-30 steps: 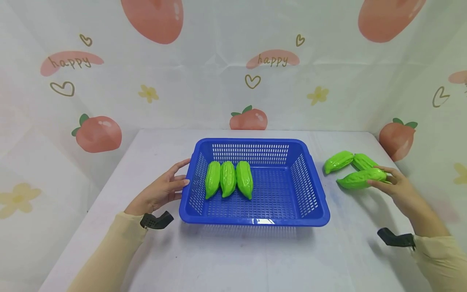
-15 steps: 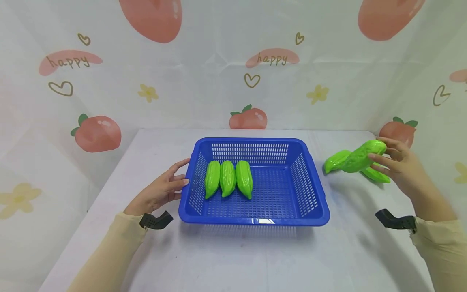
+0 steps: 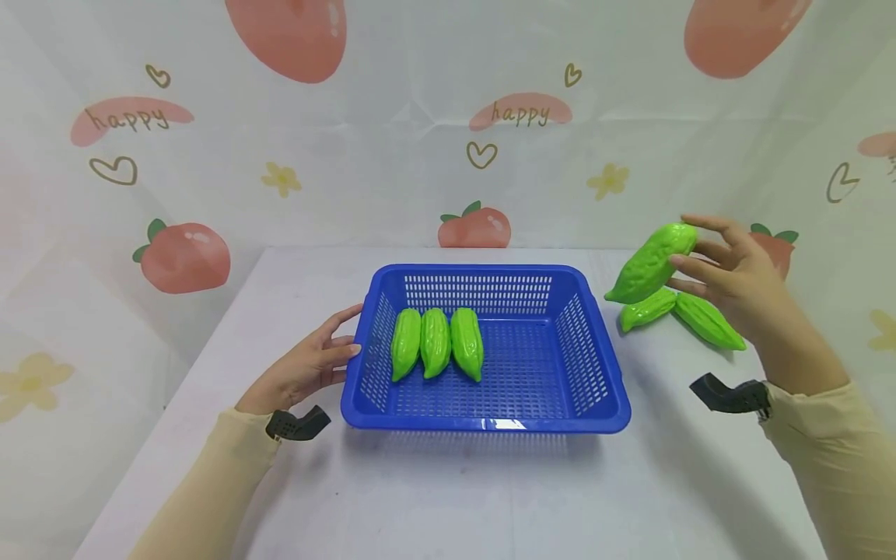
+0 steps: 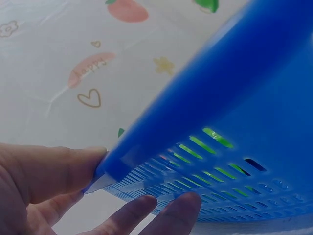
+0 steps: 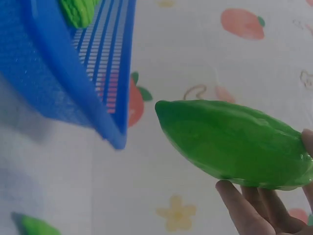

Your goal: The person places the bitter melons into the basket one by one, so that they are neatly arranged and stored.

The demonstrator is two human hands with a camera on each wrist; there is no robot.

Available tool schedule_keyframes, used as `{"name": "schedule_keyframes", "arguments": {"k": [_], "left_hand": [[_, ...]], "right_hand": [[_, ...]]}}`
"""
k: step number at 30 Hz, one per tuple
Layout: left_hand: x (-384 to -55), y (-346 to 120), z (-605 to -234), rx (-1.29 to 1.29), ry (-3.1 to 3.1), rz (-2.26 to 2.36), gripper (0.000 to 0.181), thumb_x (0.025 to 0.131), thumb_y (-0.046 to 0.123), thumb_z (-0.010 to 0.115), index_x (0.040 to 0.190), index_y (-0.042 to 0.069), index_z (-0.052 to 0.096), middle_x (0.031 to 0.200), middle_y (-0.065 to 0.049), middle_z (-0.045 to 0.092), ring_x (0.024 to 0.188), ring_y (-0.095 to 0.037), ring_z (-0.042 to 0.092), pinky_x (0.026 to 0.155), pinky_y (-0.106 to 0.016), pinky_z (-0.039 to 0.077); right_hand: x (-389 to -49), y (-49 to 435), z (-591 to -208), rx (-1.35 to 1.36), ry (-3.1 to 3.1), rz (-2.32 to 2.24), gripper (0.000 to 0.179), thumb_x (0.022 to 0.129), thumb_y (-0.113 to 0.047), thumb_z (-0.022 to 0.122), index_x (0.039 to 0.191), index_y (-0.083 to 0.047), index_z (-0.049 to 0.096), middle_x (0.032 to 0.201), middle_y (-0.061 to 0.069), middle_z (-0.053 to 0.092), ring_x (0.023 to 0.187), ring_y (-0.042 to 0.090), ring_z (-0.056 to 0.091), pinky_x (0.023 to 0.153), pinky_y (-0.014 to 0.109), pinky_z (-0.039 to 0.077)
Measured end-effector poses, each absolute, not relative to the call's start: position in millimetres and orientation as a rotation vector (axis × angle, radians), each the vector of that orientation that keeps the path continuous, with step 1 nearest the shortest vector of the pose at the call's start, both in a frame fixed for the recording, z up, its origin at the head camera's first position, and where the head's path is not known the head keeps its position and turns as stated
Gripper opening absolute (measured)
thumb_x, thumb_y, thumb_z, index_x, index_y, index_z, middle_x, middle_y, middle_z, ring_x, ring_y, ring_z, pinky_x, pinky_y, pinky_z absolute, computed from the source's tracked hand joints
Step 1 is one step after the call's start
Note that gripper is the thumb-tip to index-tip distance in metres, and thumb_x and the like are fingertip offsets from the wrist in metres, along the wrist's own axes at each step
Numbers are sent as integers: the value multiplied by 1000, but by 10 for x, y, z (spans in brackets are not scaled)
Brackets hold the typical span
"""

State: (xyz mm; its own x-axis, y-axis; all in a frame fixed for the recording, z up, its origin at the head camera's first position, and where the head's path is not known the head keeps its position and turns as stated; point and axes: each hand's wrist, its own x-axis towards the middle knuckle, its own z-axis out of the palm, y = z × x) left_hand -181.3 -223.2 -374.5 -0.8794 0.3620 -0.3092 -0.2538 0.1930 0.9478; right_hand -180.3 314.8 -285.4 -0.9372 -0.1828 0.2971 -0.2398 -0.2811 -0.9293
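A blue plastic basket (image 3: 486, 425) with slotted walls sits mid-table. My left hand (image 3: 308, 362) grips its left rim, thumb on the rim and other fingers near the outer wall (image 4: 230, 171). Three green bitter melons (image 3: 435, 344) lie side by side in its left half. Raised to the right of the basket, my right hand (image 3: 745, 284) holds another bitter melon (image 3: 651, 263) by its blunt end between thumb and fingers. Its pointed tip faces the basket, low and to the left. Beneath it, two more bitter melons, one nearer (image 3: 647, 309) and one farther right (image 3: 710, 321), lie on the table.
The white table (image 3: 448, 498) runs back to a hanging cloth (image 3: 392, 179) printed with peaches, hearts and flowers. The basket's right wall (image 3: 584, 358) stands between its inside and the bitter melons on the table. A black wrist camera (image 3: 731, 394) sits on the right wrist.
My right hand has lifted a bitter melon from the table and carried it up and left towards the basket. My left hand has stayed at the rim.
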Motion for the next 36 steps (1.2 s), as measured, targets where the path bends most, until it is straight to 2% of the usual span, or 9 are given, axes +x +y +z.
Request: {"name": "schedule_keyframes", "arguments": {"k": [7,14,23,26,31,36], "left_hand": [[-1809,-2242,-3740,106,2008,1727,78,95,27,62,155,36,12,145,-23,42,106,-22,66,95,-45,52],[-1808,-2244,-3743,99,2011,1727,79,95,26,63,155,36,12,146,-23,42,107,-23,65,95,-45,52],[-1813,-2232,-3729,98,2000,1728,80,95,25,63,155,35,11,148,-23,40,109,-24,64,97,-44,51],[-1815,-2233,-3725,96,2000,1729,80,95,25,63,155,35,11,148,-23,40,108,-23,64,97,-45,51],[-1816,-2236,-3731,97,2001,1726,80,95,26,63,155,35,11,147,-23,41,108,-24,65,96,-45,51],[-1815,-2241,-3733,100,1996,1731,80,94,25,63,155,35,11,147,-23,40,108,-23,65,96,-43,52]], "right_hand": [[-1913,2789,-2679,564,-2040,2335,50,93,12,51,139,-7,44,115,6,60,99,15,66,79,29,58],[-2107,2461,-2618,518,-2181,2317,45,92,4,58,133,-15,52,116,4,56,98,12,65,79,28,58],[-2293,2148,-2722,403,-2512,2205,44,95,-9,60,137,-19,49,123,12,49,101,14,63,83,31,58],[-2354,2060,-2770,375,-2607,2178,46,97,-13,58,140,-19,44,129,15,48,106,18,62,88,38,56],[-2431,1944,-2854,386,-2739,2157,50,98,-13,56,144,-20,38,140,24,40,119,37,55,94,50,51],[-2496,1838,-2945,338,-2850,2146,53,98,-12,56,146,-14,34,140,26,41,121,41,55,95,52,50]]}}
